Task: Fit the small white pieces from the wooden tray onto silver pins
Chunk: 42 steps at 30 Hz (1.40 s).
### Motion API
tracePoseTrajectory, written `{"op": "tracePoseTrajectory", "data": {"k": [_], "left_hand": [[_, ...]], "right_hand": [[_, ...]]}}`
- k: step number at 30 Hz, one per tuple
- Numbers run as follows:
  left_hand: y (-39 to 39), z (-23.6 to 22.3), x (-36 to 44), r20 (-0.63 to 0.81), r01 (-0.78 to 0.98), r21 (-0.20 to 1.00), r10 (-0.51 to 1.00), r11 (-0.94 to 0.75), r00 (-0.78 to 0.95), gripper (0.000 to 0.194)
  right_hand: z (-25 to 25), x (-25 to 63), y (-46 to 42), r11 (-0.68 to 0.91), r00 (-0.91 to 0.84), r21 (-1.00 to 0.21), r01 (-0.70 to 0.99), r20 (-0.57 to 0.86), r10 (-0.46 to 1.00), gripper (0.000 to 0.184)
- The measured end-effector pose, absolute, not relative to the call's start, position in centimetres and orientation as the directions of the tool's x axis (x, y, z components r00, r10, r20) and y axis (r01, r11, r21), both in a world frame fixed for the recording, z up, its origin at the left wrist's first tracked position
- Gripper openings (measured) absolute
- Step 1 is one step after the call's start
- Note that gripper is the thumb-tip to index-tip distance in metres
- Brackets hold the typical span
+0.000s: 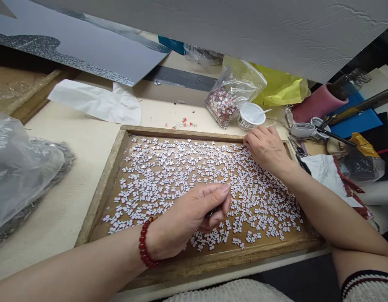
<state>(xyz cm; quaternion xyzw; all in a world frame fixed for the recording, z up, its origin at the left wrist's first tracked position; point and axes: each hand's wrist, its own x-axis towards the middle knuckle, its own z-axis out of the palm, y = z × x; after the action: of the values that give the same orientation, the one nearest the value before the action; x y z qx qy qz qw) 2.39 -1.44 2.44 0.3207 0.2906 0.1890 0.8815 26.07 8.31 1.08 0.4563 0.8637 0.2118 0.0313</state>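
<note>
your left hand [187,212] curls round something dark [213,211]; hold it off the pieces [238,242]. your right hand's [266,149] pinch is unclear.

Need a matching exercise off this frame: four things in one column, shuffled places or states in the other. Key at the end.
Things
1. bead bracelet
2. white cup
3. white tissue
4. right hand

Places or states
A. at the far edge of the wooden tray, near its right corner
B. a white utensil handle sticks out of it
C. around the wrist of the left hand
D. beyond the tray's far left corner

Pairs: 1-C, 2-B, 3-D, 4-A
</note>
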Motion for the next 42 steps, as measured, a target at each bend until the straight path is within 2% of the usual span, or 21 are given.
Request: {"op": "tracePoseTrajectory", "data": {"k": [26, 33, 37, 39, 41, 42], "left_hand": [[-1.3, 2.5, 2.4, -0.393, -0.147, 0.677, 0.524, 0.721, 0.756, 0.038], [-1.3, 2.5, 2.4, -0.407, -0.146, 0.661, 0.516, 0.736, 0.754, 0.035], [-1.4, 2.4, 2.3, -0.420, -0.186, 0.615, 0.517, 0.767, 0.746, 0.030], [-1.4, 2.4, 2.3, -0.421, -0.241, 0.560, 0.523, 0.793, 0.741, 0.026], [-1.4, 2.3, 2.4, -0.437, -0.316, 0.486, 0.540, 0.815, 0.720, 0.023], [-1.4, 2.3, 2.5, -0.448, -0.361, 0.452, 0.558, 0.816, 0.699, 0.022]], "right_hand": [[1.1, 25.9, 8.2, 0.490, -0.565, 0.361, 0.793, 0.138, 0.813, 0.027], [2.2, 26.1, 8.0, 0.484, -0.548, 0.305, 0.820, 0.178, 0.817, 0.018], [4.0, 25.2, 6.3, 0.518, -0.551, 0.190, 0.834, 0.261, 0.792, 0.014], [5.0, 23.9, 4.5, 0.613, -0.594, 0.054, 0.788, 0.326, 0.735, 0.011], [5.8, 22.3, 2.2, 0.734, -0.652, -0.102, 0.671, 0.390, 0.650, 0.006], [6.1, 21.5, 1.1, 0.774, -0.673, -0.141, 0.617, 0.414, 0.612, 0.004]]}}
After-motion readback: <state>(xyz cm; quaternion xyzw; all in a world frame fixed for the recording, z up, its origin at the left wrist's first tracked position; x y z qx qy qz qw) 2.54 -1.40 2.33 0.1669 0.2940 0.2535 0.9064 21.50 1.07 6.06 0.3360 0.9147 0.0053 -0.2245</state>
